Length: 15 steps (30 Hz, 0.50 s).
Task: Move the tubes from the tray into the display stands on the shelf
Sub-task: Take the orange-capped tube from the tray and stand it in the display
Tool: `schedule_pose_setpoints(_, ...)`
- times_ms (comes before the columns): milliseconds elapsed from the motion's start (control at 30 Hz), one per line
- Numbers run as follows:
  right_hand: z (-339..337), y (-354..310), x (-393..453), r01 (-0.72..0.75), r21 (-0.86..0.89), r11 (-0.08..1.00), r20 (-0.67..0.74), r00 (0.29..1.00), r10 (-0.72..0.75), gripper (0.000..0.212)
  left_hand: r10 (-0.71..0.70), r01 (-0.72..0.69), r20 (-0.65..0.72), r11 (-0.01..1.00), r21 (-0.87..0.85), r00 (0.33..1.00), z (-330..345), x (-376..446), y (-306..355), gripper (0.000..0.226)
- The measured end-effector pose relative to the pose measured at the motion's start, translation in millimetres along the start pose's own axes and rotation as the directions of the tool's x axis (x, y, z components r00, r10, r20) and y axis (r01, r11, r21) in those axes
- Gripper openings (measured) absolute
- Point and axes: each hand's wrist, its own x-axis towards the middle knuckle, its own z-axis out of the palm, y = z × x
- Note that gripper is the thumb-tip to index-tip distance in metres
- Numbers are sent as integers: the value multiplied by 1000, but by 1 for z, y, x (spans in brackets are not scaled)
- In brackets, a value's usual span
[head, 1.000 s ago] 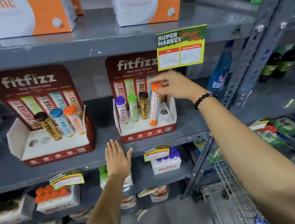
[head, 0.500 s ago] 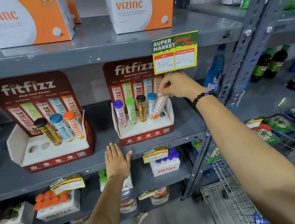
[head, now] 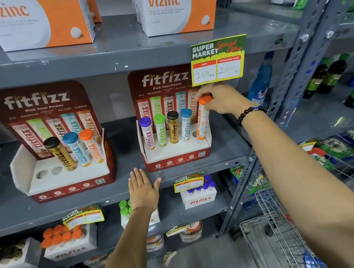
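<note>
**Orange tube going into the last slot of the right stand**

Orange tube (head: 202, 120) is at the far-right end of the right stand (head: 177, 150), base at or just inside the last hole, leaning slightly left at the top. Not seated yet, by my read: it stands higher than its neighbours.

Right hand (head: 223, 101) grips it by the cap from above. Makes sense: holding the top leaves the base free to find the hole and keeps the fingers off the next tube.

The other four slots are filled, left to right: purple (head: 147, 135), green (head: 160, 129), black (head: 173, 126), blue (head: 185, 124). So this one completes the row, matching the colour order printed on the backboard.

Left hand (head: 143, 191) lies flat and open on the shelf edge (head: 48, 209), just in front of the stand, holding nothing. Likely bracing the reach.

Left stand (head: 65, 168) has three tubes on its right side and two empty holes on its left. Those probably come next.

Source tray: a corner may show at the near bottom left, can't confirm.
</note>
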Motion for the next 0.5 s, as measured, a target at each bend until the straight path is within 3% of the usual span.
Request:
schedule_pose_setpoints(167, -1, -2, 0, -27, -17, 999, -11, 1000, 27, 37, 5, -5, -4, 1000, -5, 1000, 0, 0, 0, 74)
schedule_pose_setpoints(367, 2, -7, 2, -58, 83, 995, -41, 997, 61, 10, 5, -5, -2, 1000, -16, 1000, 1, 0, -1, 75)
schedule_pose_setpoints(500, 9, -2, 7, -63, 80, 995, -72, 995, 69, 27, 3, -3, -6, 1000, -15, 1000, 2, 1, -2, 75)
